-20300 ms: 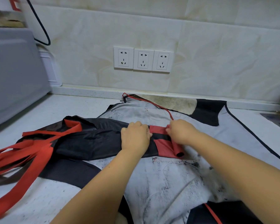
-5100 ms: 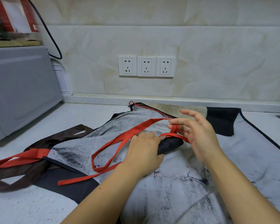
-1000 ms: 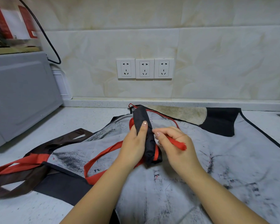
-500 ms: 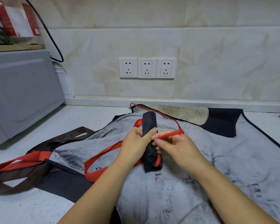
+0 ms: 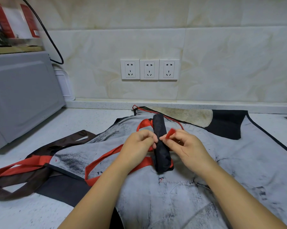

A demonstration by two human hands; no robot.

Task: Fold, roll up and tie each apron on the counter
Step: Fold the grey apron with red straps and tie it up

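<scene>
Pinching the red strap (image 5: 170, 133) end, the right hand (image 5: 187, 146) fingers are clamped; the left hand (image 5: 137, 142) fingers grip the rolled apron (image 5: 161, 152): soft, light, probably springy, best held mid-roll

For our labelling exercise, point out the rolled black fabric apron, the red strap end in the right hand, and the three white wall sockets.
Rolled black apron (image 5: 162, 154): head view, mid-roll.
Red strap end (image 5: 170, 132): head view, its tip.
Three white wall sockets (image 5: 149, 69): head view, middle plate.
</scene>
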